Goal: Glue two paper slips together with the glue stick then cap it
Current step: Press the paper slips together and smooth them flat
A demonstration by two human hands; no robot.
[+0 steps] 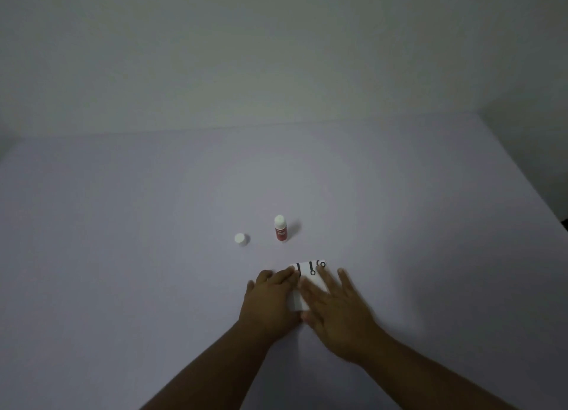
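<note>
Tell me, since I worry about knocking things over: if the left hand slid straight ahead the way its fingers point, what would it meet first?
Probably the glue stick; the left hand points up-right, though it might pass just beside it.

Dim grey light, dark vignetted corners, soft focus, right hand [333, 305] motion-blurred, wide-angle bend

paper slips [309, 276]: mostly hidden under hands | glue stick [281, 229] label: too small to read

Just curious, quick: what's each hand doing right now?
Left hand: open, flat on the paper slips.
Right hand: open, fingers spread, pressing the same slips.
</note>
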